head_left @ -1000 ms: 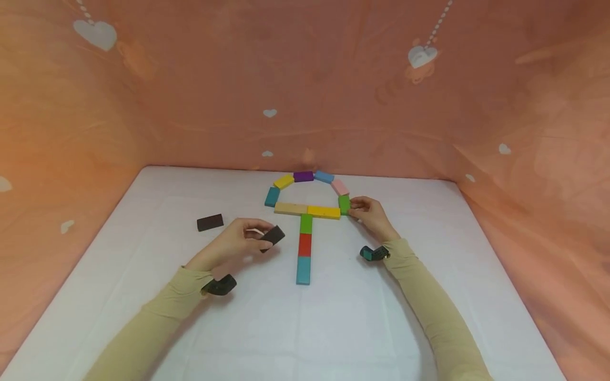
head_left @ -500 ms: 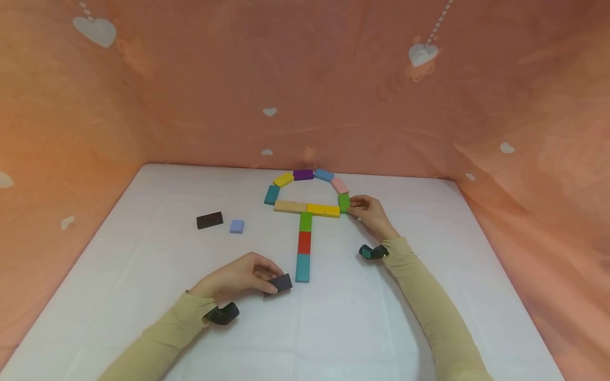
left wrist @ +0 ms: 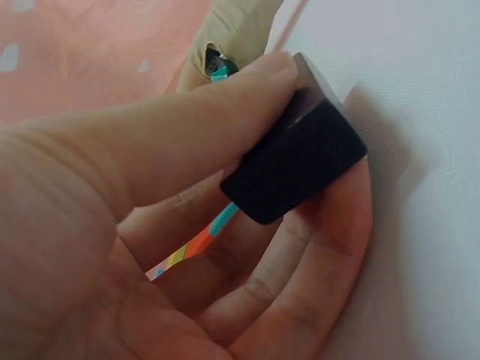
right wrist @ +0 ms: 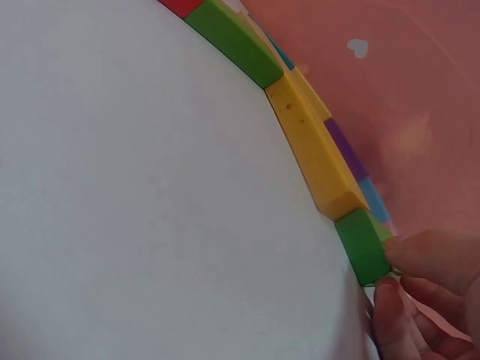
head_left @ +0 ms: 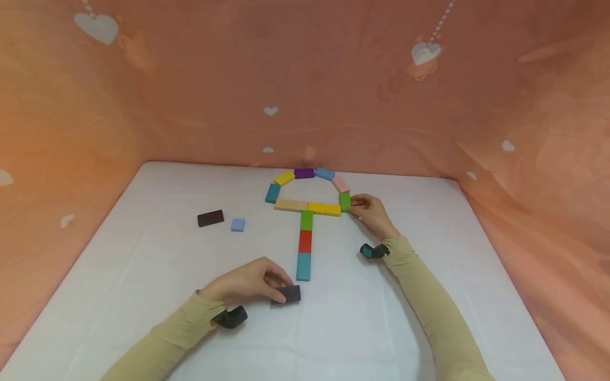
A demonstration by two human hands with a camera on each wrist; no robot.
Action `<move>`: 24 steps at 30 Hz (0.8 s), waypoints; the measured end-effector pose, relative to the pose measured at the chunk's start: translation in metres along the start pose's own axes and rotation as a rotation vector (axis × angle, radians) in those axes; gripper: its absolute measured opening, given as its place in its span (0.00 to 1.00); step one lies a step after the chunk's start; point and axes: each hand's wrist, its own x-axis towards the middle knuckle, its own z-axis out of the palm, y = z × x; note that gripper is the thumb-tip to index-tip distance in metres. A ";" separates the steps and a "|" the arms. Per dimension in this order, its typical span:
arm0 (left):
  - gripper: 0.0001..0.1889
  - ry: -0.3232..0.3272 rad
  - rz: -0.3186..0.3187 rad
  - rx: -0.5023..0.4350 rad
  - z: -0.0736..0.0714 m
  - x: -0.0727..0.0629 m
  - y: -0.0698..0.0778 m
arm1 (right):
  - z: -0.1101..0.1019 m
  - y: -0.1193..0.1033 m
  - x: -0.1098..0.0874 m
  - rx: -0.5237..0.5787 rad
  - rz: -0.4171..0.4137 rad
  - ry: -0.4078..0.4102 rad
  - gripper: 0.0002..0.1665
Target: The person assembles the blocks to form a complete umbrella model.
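Observation:
My left hand (head_left: 250, 280) pinches a black wooden block (head_left: 289, 293) between thumb and fingers. In the left wrist view the black block (left wrist: 300, 157) tilts close over the white cloth. It sits just below and left of the teal block (head_left: 303, 266) that ends a column of teal, red (head_left: 305, 242) and green (head_left: 307, 220) blocks. At the far right, my right hand (head_left: 373, 216) pinches the outer side of a green block (head_left: 345, 201), thumb and fingertip at its edge in the right wrist view (right wrist: 365, 247).
A natural wood block (head_left: 290, 205) and a yellow block (head_left: 324, 209) form a crossbar over the column. Above it, several coloured blocks form an arch, a purple one (head_left: 304, 173) at the top. A dark brown block (head_left: 211, 218) and a small lavender block (head_left: 238, 225) lie left.
My left hand has carried the black block toward the front and slightly right, below the column, uncovering the lavender block. My right hand has stayed at the green block.

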 end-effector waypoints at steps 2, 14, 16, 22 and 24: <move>0.15 0.010 -0.002 0.002 0.001 0.001 0.001 | 0.000 0.000 0.000 0.002 0.001 0.000 0.23; 0.12 0.152 0.095 0.236 0.003 0.006 -0.008 | 0.000 0.002 0.000 0.028 0.005 0.003 0.23; 0.13 0.179 0.105 0.257 0.003 0.005 -0.008 | 0.001 0.002 0.001 0.036 0.009 0.001 0.23; 0.17 0.213 0.141 0.323 0.002 0.004 -0.007 | 0.001 0.002 0.000 0.027 0.008 0.008 0.23; 0.19 0.197 0.123 0.319 0.001 0.003 -0.007 | 0.002 0.002 0.000 0.026 0.003 0.008 0.23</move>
